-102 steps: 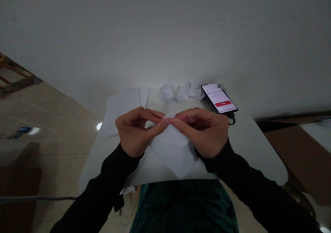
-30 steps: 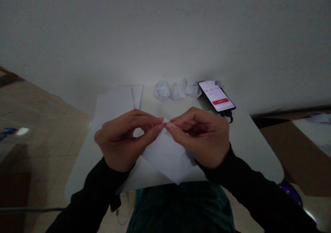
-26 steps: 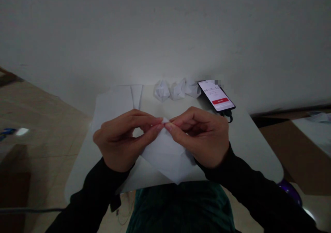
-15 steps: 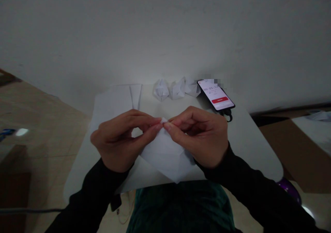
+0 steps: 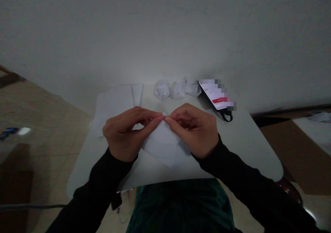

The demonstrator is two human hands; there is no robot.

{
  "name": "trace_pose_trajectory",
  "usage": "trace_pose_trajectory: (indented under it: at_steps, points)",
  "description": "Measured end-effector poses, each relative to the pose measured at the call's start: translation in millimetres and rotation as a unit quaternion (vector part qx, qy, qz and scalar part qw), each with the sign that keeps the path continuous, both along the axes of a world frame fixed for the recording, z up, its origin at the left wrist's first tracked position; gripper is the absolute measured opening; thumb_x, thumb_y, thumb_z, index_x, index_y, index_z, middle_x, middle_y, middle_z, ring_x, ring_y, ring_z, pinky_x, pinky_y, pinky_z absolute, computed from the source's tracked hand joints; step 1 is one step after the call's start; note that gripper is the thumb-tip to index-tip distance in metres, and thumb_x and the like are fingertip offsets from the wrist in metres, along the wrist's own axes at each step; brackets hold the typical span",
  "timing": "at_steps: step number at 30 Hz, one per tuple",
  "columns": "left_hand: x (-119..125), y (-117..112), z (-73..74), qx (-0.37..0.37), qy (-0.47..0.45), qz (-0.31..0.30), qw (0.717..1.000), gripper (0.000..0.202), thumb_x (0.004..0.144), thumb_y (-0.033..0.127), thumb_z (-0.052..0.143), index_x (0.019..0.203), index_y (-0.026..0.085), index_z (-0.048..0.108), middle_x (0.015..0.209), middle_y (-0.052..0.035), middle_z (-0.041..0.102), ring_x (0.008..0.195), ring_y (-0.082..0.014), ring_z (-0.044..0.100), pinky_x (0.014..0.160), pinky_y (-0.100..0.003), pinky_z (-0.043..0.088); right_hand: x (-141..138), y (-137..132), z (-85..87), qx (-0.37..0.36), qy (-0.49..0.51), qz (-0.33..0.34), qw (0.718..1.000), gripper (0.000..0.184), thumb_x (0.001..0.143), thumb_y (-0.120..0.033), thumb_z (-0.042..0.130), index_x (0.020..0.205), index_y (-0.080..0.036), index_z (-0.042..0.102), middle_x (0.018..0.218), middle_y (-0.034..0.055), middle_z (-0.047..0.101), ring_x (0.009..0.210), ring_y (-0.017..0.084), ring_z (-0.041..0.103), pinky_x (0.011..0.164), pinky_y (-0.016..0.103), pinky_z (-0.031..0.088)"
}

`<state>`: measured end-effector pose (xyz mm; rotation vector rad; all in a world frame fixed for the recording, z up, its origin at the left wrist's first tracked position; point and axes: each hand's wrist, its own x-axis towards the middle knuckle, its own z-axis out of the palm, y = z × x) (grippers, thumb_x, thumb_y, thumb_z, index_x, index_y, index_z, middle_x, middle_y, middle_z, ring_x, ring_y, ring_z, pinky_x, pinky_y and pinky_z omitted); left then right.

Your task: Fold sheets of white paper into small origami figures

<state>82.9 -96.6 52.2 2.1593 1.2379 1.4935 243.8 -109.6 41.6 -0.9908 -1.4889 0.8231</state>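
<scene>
My left hand [image 5: 128, 133] and my right hand [image 5: 192, 132] meet at the middle of a white table [image 5: 245, 146]. Fingertips of both pinch the top corner of a folded white paper sheet [image 5: 161, 145], which lies point-down towards me. Part of the sheet is hidden under my hands. Black sleeves cover both forearms.
Beyond my hands lie a flat folded paper sheet [image 5: 113, 103] and three small folded paper models [image 5: 178, 89]. A phone [image 5: 216, 95] with a black cable [image 5: 227, 116] sits at the far right. A wall rises behind the table; tiled floor lies left.
My hands have drawn closer together and moved slightly away from my body, with the paper still pinched between them. The phone's screen now appears pixelated.
</scene>
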Motion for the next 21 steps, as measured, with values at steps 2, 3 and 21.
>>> trace_pose_trajectory:
  at_steps: [2, 3, 21]
  points:
    - [-0.2, 2.5, -1.3, -0.015, 0.001, -0.005, 1.000, 0.005, 0.072, 0.020, 0.070, 0.076, 0.022, 0.072, 0.069, 0.0009, 0.069, 0.057, -0.0099, 0.059, 0.051, -0.022, 0.047, 0.9, 1.9, -2.7, 0.018, -0.025, -0.002, 1.000, 0.010, 0.074, -0.023, 0.067, 0.074, -0.017, 0.059, 0.063, -0.0044, 0.062, 0.052, 0.005, 0.056, 0.049, 0.016, 0.042]
    - [-0.7, 3.9, -2.0, -0.018, 0.007, -0.006, 1.000, 0.004, 0.073, 0.022, 0.070, 0.076, 0.022, 0.072, 0.069, 0.0010, 0.069, 0.056, -0.0097, 0.059, 0.051, -0.022, 0.047, 1.2, 2.7, -3.6, 0.022, -0.032, -0.004, 0.999, 0.009, 0.075, -0.023, 0.066, 0.075, -0.017, 0.059, 0.064, -0.0041, 0.063, 0.052, 0.005, 0.057, 0.049, 0.016, 0.042]
    - [-7.1, 27.9, -23.4, -0.215, -0.215, -0.068, 0.950, 0.066, 0.062, 0.030, 0.078, 0.122, 0.018, 0.054, 0.089, -0.0075, 0.072, 0.071, -0.0159, 0.067, 0.056, -0.023, 0.054, 11.0, 36.1, -28.8, -0.061, 0.024, -0.057, 0.996, 0.028, 0.070, -0.046, 0.067, 0.064, -0.018, 0.068, 0.051, -0.0023, 0.058, 0.047, 0.010, 0.048, 0.045, 0.024, 0.037]
